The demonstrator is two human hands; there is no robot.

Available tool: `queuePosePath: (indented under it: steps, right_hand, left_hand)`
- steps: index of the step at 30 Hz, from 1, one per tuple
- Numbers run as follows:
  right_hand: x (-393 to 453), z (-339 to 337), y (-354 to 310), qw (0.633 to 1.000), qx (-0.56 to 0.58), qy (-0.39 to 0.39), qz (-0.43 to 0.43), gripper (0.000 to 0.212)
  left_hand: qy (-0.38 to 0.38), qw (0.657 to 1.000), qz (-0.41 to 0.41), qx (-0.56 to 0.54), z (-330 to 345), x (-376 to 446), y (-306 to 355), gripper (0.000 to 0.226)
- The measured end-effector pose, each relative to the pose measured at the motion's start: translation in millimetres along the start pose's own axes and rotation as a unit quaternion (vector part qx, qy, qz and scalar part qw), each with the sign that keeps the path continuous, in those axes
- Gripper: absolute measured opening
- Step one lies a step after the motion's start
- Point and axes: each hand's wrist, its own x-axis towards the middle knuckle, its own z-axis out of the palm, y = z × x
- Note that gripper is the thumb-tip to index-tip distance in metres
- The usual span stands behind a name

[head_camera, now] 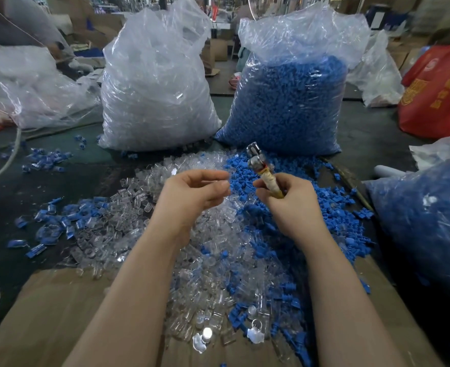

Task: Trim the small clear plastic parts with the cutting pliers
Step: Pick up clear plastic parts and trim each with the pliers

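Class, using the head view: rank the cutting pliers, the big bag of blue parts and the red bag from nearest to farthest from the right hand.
1. Cutting pliers: gripped in the right hand.
2. Bag of blue parts: behind the hand.
3. Red bag: far right, at the table's edge.

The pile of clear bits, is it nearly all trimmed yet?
Not nearly. A big pile of clear bits is spread on the table, and I can't tell which are trimmed. Right now the right hand holds the pliers and the left hand seems to pinch one bit. A full bag of clear bits waits behind.
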Motion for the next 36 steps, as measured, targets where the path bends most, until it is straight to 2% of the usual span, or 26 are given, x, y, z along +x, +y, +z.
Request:
queuePosePath:
  steps: [3,7,14,21,29,36]
  right_hand:
    - [-1.9,0.0,-4.6,0.998,0.059,-0.016,-0.024,0.021]
    - [-3.5,4.0,-9.7,0.993,0.111,0.007,-0.031,0.015]
    - [-7.8,4.8,-16.9,0.983,0.162,-0.003,-0.089,0.023]
    - [-8.1,7.7,-19.4,0.98,0.162,-0.004,-0.112,0.021]
    - [-7.2,7.7,-20.2,0.985,0.133,-0.003,-0.113,0.021]
    - [-8.3,10.8,-21.6,0.988,0.093,0.005,-0.122,0.019]
  left_hand:
    - [-0.015,0.995,-0.036,-0.088,0.9,-0.2,2.5,0.03]
    - [-0.027,0.991,-0.045,-0.123,1.4,-0.6,2.3,0.034]
    - [-0.049,0.993,-0.027,-0.108,7.5,-1.7,1.1,0.029]
    - [-0.016,0.998,-0.002,-0.06,10.6,-2.6,-0.3,0.022]
    - [0.003,0.999,0.043,0.021,10.9,-1.8,-1.5,0.021]
    - [0.005,0.998,0.052,0.039,11.9,-0.5,-2.2,0.023]
